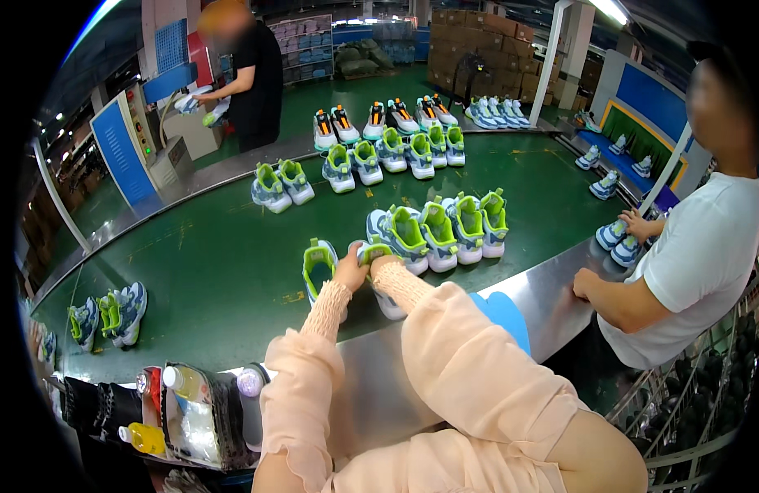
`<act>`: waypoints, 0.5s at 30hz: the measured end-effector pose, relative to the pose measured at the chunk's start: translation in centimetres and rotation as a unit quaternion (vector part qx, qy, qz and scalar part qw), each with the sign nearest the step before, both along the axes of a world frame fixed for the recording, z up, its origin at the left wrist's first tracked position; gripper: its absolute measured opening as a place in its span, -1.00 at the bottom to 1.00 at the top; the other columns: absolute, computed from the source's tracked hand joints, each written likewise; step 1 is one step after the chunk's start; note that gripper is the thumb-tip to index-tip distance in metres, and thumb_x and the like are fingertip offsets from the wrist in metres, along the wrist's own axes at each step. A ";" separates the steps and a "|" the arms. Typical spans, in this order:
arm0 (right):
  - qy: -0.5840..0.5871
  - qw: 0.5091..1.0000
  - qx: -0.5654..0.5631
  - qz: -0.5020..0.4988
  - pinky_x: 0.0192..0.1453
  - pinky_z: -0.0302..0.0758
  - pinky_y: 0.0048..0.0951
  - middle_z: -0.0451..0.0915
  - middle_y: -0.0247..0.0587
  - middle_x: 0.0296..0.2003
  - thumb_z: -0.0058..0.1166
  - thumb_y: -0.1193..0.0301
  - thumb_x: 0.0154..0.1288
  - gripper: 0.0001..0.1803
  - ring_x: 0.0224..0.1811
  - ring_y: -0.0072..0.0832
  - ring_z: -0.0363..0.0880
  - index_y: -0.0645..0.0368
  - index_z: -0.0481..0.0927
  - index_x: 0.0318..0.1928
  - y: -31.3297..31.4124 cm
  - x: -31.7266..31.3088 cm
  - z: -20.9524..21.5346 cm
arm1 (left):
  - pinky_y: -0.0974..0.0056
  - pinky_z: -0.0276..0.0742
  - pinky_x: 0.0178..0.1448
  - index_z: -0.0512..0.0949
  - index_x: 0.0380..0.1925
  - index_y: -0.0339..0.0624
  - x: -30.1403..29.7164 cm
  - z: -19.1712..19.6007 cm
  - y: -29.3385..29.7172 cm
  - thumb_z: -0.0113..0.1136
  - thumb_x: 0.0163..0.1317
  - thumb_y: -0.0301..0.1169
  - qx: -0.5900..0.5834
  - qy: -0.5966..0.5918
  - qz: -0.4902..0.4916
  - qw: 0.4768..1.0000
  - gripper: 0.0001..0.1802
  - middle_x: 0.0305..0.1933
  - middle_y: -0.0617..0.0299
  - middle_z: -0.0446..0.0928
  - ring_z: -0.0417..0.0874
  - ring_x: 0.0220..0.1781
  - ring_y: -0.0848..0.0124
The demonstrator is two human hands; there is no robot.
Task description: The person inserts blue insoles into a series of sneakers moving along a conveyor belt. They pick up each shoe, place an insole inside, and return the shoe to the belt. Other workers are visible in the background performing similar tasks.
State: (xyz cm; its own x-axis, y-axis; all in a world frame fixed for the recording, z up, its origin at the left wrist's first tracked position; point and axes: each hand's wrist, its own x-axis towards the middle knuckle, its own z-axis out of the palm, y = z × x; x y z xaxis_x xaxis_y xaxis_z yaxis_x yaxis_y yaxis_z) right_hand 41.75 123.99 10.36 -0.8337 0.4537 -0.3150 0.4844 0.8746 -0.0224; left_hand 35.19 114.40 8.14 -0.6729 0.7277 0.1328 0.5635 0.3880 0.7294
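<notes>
Gripping green-and-blue sneakers, both hands reach past stacked brown cartons.

Left arm: comes up from the lower edge in a loose peach sleeve with a knitted cuff, reaching toward the near edge of the green belt.
Left hand: past the near edge, fingers curled; whether it grips cannot be told.
Right arm: same peach sleeve, bent, lying beside the left arm.
Right hand: just beside the left hand, nearly touching it, mostly hidden; its grip cannot be told.
</notes>
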 end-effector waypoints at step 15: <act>0.330 0.910 -0.173 0.184 0.20 0.29 -0.17 0.37 0.16 0.09 -0.08 0.29 0.24 -0.62 0.13 -0.01 0.34 0.20 0.46 0.02 -0.9 14.6 3.4 | 0.12 0.47 -0.05 0.48 -0.23 -0.25 4.1 6.1 -1.1 0.18 0.02 -0.41 0.058 0.276 0.043 0.959 -0.72 -0.26 -0.01 0.50 0.51 -0.15 0.05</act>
State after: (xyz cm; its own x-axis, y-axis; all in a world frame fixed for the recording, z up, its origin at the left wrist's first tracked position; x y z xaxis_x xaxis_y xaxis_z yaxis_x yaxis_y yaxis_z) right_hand 56.34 123.06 13.79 -0.9684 0.0750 0.2378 -0.0581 0.8596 -0.5077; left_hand 39.31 113.31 14.26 -0.5337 0.6321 0.5618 0.8454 0.3842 0.3710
